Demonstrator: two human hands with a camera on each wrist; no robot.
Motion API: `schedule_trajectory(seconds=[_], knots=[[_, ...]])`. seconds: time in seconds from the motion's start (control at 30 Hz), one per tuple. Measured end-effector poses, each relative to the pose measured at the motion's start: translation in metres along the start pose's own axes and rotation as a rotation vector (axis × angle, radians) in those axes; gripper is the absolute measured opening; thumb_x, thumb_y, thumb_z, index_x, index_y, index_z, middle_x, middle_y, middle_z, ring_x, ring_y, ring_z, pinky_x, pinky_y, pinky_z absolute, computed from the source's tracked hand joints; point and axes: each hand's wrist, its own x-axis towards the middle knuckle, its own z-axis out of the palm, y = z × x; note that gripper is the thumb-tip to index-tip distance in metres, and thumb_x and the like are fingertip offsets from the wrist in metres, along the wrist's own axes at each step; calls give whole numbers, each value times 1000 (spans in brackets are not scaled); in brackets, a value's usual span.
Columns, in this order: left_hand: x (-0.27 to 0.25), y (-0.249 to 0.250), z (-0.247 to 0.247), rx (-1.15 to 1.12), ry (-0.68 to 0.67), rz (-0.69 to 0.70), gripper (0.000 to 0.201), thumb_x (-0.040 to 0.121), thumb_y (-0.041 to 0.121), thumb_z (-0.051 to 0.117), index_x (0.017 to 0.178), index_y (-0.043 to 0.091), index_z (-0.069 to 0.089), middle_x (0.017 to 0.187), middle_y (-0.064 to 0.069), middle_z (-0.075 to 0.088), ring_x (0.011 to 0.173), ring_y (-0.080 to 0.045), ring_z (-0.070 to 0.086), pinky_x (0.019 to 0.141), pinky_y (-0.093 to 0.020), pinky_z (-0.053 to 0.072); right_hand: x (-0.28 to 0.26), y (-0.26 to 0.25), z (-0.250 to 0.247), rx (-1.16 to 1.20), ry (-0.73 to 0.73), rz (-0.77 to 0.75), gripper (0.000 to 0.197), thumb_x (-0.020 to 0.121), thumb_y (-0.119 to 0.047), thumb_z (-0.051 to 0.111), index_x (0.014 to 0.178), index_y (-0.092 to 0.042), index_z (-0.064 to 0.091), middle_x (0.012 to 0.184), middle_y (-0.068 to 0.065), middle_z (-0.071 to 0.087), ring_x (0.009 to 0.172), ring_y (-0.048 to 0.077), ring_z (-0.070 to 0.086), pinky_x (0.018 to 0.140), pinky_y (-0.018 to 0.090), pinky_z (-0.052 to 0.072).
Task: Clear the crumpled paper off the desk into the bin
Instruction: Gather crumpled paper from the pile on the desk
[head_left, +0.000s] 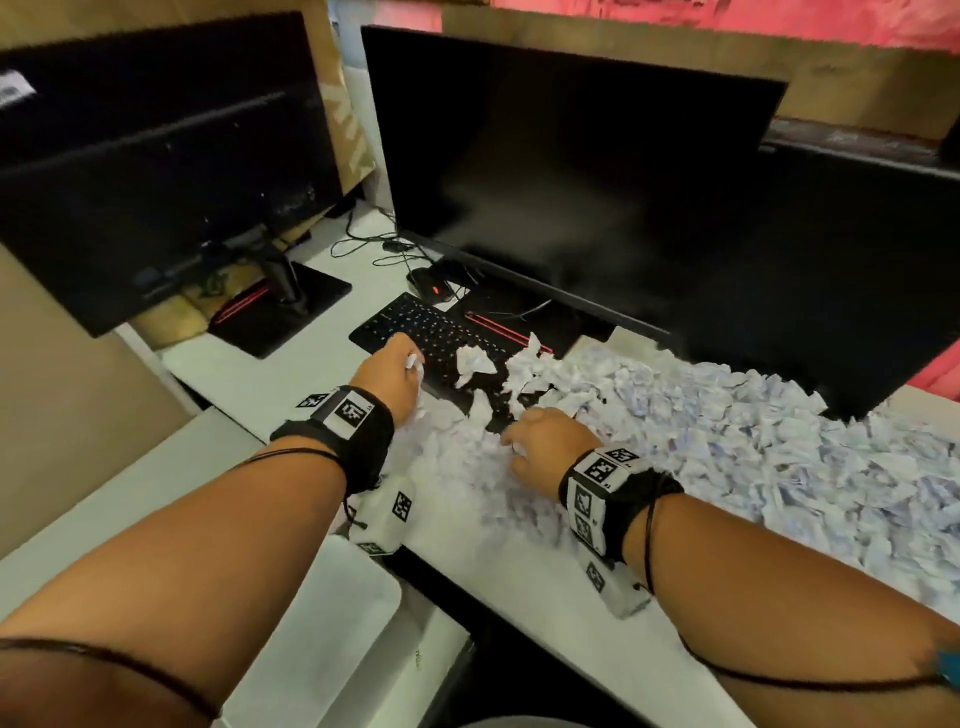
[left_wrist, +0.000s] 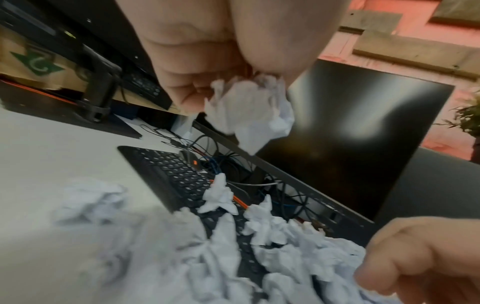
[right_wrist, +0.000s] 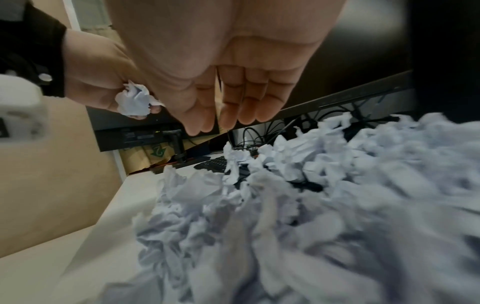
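A big heap of white crumpled paper (head_left: 727, 431) covers the flat white desk (head_left: 291, 374) and part of the black keyboard (head_left: 415, 327), under two dark screens. The left hand (head_left: 392, 371) squeezes one white paper ball (left_wrist: 249, 111). The right hand (head_left: 540, 441) hangs loose-fingered just above the heap.

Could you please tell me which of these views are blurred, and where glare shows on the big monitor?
Head view: mostly sharp, faint haze on the big monitor. Left wrist view: streaky glare on that screen, near paper pile blurred, held paper ball clearer. Right wrist view: foreground pile smeared, right hand sharper.
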Motion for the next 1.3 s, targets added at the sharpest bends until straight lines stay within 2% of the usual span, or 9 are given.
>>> schedule_trajectory(seconds=[0.2,0.4,0.53,0.67,0.8,0.9,1.0,1.17,1.3], knots=[[21,-53,-15,76,-62,-40,30,86,-3,40,100,20,54,106,-14,63,95,-32,59,75,-33,46,42,-41,6,-57,-24,25,36,93,-23,44,127,-20,53,127,5,47,122,25,41,99,40,43],[41,-69,-11,106,-115,-102,32,96,27,33,114,11,55,114,-17,61,103,-34,56,86,-36,45,93,-60,6,-121,-47,26,35,92,-20,47,127,-22,52,128,2,47,123,24,41,99,38,42],[57,-81,4,219,-179,-198,60,90,61,32,129,17,49,128,-9,58,117,-29,53,94,-36,41,128,-55,5,-186,-19,81,43,89,-25,52,131,-26,46,131,1,43,122,24,37,98,39,39],[71,-96,20,339,-254,-226,65,82,65,48,132,24,40,125,-6,58,114,-29,54,92,-37,44,150,-32,3,-143,132,182,50,88,-31,52,136,-38,38,140,4,36,125,28,33,100,42,34],[83,-107,44,407,-335,-240,78,74,71,54,138,37,26,129,-7,49,117,-31,48,97,-38,41,170,-15,-1,-189,-64,208,53,93,-45,40,141,-51,19,153,10,20,136,34,21,105,52,25],[88,-117,57,396,-362,-297,75,75,68,56,138,40,27,129,-9,44,117,-33,47,100,-39,41,177,-12,4,-239,-124,172,47,94,-46,37,141,-46,29,152,3,23,138,31,18,106,54,21],[89,-118,59,378,-362,-297,61,81,61,55,134,35,37,128,-9,43,114,-33,48,98,-38,42,180,-14,2,-232,-34,169,40,91,-42,50,129,-31,49,137,0,41,131,25,32,102,48,26],[92,-118,57,299,-322,-315,47,86,53,53,124,28,47,124,-9,42,111,-34,47,94,-39,45,185,-15,-15,-41,-79,213,32,88,-11,54,120,-17,54,129,6,40,116,29,48,94,36,42],[91,-119,51,194,-240,-243,37,90,31,50,123,13,51,122,-11,49,110,-33,51,89,-35,42,169,-14,-23,179,198,148,32,86,-3,51,114,-20,54,123,8,44,110,28,50,86,34,46]])
